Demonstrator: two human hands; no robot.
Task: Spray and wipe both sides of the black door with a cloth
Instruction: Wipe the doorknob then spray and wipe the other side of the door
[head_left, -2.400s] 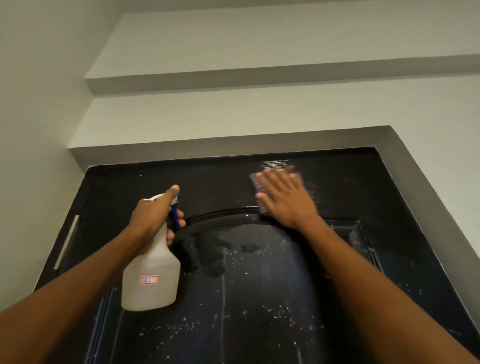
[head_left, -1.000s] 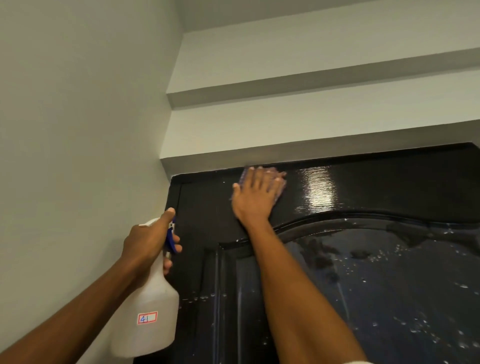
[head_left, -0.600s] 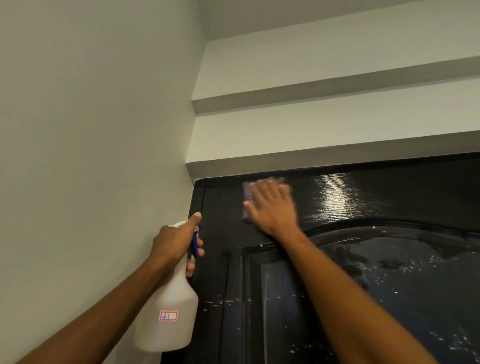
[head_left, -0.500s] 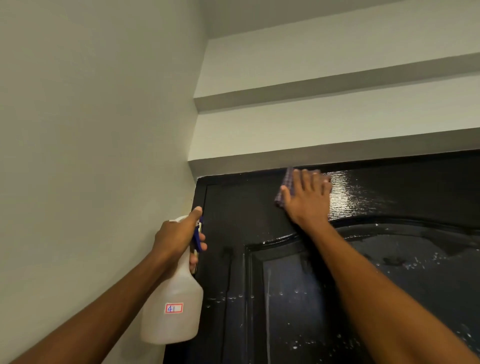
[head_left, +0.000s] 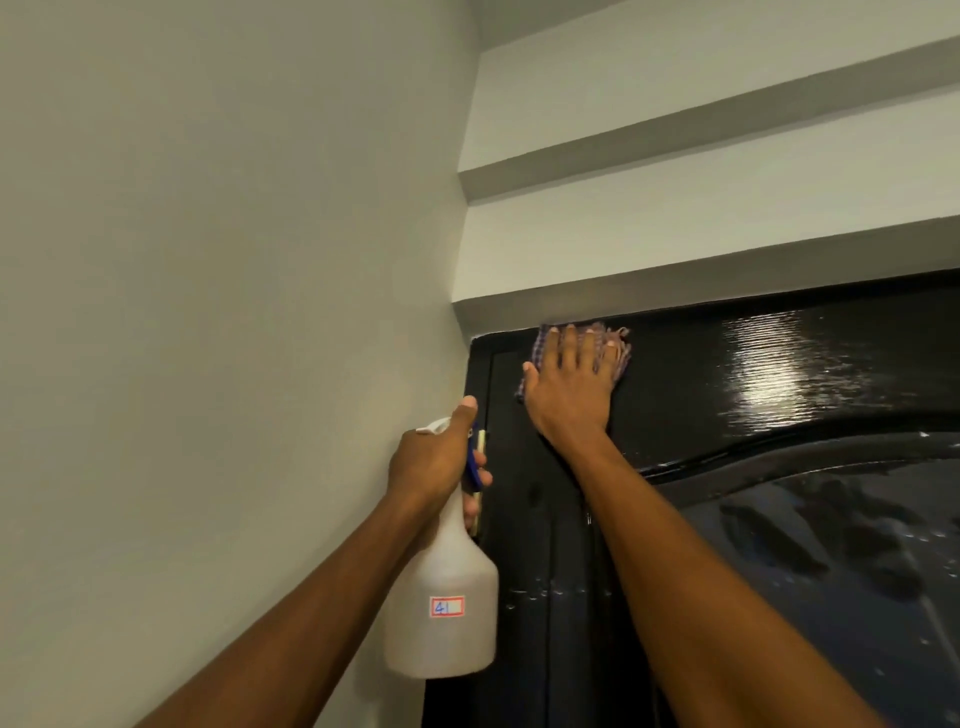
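i am pressing my right hand (head_left: 569, 382) flat against the top rail of the black door (head_left: 779, 467), fingers spread and straight, with the checked cloth (head_left: 618, 358) trapped under the palm and its edges showing past my fingertips, right up by the top left corner near the grey lintel (head_left: 675, 288). my left hand (head_left: 439, 462) is curling round the neck of the white spray bottle (head_left: 444, 603), thumb up over the head and fingers by the blue trigger, holding it just beside the door's hinge edge and the wall (head_left: 208, 312). to be doing this stroke well i am judging that i should be keeping the whole palm loaded so the cloth is not bunching, running it tight along the upper edge into the corner, then working downward so drips are getting caught; droplets are sitting on the arched panel (head_left: 831, 545) below and on the left stile, so those are waiting for me. i should be keeping the bottle off the fresh gloss. compared with half a second ago, my wiping hand is sitting further left, closer to the corner, and the wet sheen to its right is showing wider; the bottle hand is looking much the same.
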